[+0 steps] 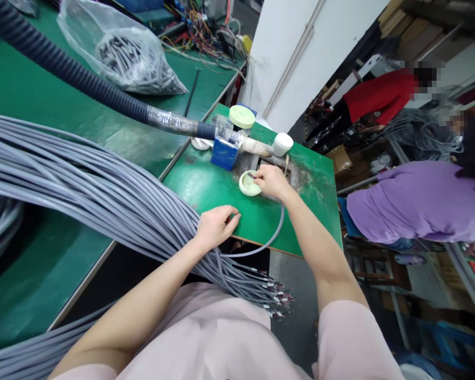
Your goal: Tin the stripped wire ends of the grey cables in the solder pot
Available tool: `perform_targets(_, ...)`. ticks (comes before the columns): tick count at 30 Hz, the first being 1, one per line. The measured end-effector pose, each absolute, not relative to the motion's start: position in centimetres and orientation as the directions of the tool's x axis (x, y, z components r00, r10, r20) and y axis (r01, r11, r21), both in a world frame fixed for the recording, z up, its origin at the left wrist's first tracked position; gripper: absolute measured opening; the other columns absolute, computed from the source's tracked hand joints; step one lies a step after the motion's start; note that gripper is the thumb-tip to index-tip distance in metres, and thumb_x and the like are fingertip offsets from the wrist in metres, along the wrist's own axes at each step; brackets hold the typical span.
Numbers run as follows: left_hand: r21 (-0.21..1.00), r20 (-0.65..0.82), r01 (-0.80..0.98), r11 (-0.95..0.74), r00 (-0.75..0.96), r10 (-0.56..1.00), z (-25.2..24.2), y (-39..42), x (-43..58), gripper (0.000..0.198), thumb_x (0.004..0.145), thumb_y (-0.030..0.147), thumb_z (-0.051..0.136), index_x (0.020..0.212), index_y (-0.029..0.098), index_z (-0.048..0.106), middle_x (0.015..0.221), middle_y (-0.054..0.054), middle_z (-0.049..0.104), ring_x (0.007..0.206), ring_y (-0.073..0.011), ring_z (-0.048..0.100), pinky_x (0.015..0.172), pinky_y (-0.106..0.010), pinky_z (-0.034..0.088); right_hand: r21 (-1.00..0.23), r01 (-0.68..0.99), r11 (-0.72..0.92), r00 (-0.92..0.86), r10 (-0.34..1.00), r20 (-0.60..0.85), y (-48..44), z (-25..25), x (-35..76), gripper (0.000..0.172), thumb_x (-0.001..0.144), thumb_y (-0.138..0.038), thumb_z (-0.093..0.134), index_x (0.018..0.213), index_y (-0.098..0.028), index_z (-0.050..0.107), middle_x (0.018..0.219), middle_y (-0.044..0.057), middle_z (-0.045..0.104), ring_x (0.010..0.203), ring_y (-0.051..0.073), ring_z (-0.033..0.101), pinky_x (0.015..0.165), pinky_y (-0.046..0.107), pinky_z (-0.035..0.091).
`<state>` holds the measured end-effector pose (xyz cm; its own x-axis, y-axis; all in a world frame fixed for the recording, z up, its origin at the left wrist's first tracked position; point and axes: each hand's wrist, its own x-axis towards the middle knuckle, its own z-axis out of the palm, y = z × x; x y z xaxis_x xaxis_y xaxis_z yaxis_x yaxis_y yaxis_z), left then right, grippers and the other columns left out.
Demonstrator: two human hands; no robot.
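One gray cable [280, 221] leaves a thick cable bundle [103, 184] and loops up to the right hand [272, 182], which is nearly closed, pinching the cable's end just above a small white dish [248, 184]. The left hand [217, 228] lies half curled on the bundle, near the edge of a green bench [193, 182]; whether it grips is hard to tell. Farther along stand a blue box [225, 153] and a white jar [283, 144], beside a ribbed hose [75, 68].

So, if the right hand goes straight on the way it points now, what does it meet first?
Likely the small round cream dish, just at the fingertips of the right hand; depth is unclear.
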<state>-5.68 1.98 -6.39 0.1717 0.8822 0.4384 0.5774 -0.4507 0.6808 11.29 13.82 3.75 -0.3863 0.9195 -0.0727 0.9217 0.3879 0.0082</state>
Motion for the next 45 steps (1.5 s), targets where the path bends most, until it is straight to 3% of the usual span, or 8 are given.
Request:
perform_targets(6,0.656,0.465,0.584,-0.479,0.187,0.865,-6.6,1.9,-5.7,0.019,0.09,0.031,0.051,0.087,0.017,0.064,0.072,-0.001,0.066,0.066,-0.0133,0.061,0.063,-0.024,0.043,0.13,0.926,0.355,-0.335,0.93,-0.153,13.7,3.5,10.1,0.023,0.088,-0.027,0.052,0.097,-0.013,0.068,0.101,0.012,0.069,0.095,0.024,0.062,0.072,0.029,0.04)
perform_targets(12,0.655,0.461,0.585,-0.477,0.191,0.867,-6.6,1.9,-5.7,0.019,0.09,0.031,0.051,0.087,0.017,0.064,0.07,-0.001,0.065,0.065,-0.0131,0.06,0.063,-0.024,0.043,0.147,0.925,0.35,-0.327,0.932,-0.156,13.4,4.0,9.6,0.024,0.086,-0.021,0.05,0.099,-0.012,0.068,0.102,0.014,0.069,0.096,0.025,0.061,0.073,0.03,0.041)
perform_targets(16,0.667,0.463,0.57,-0.48,0.188,0.866,-6.6,1.9,-5.8,0.018,0.09,0.03,0.051,0.087,0.018,0.064,0.071,-0.001,0.066,0.065,-0.0128,0.06,0.063,-0.024,0.043,0.108,0.93,0.353,-0.353,0.935,-0.012,13.9,5.3,12.0,0.024,0.087,-0.021,0.05,0.088,-0.013,0.073,0.098,0.012,0.068,0.091,0.023,0.06,0.073,0.03,0.04)
perform_targets(21,0.667,0.463,0.568,-0.483,0.192,0.865,-6.6,1.9,-5.8,0.018,0.09,0.03,0.052,0.087,0.018,0.064,0.071,-0.001,0.066,0.066,-0.0133,0.061,0.063,-0.024,0.043,0.096,0.982,0.165,-0.176,0.977,0.123,15.5,5.2,16.1,0.021,0.083,-0.022,0.056,0.082,-0.012,0.075,0.091,0.013,0.067,0.087,0.025,0.06,0.073,0.032,0.041)
perform_targets(29,0.656,0.462,0.575,-0.49,0.208,0.862,-6.6,1.9,-5.7,0.019,0.091,0.03,0.05,0.087,0.019,0.064,0.078,-0.002,0.069,0.072,-0.0138,0.063,0.066,-0.024,0.044,0.105,0.994,0.033,-0.04,0.997,0.063,16.6,2.5,17.3,0.023,0.083,-0.019,0.055,0.092,-0.012,0.075,0.101,0.016,0.069,0.098,0.029,0.063,0.083,0.033,0.045)
perform_targets(45,0.64,0.471,0.578,-0.506,0.225,0.853,-6.5,1.9,-5.8,0.021,0.092,0.031,0.048,0.087,0.019,0.064,0.074,-0.001,0.067,0.069,-0.0132,0.062,0.065,-0.024,0.043,0.191,0.98,0.049,-0.049,0.999,-0.005,17.4,1.0,17.2,0.028,0.083,-0.016,0.051,0.098,-0.012,0.075,0.106,0.017,0.07,0.099,0.029,0.064,0.084,0.032,0.045)
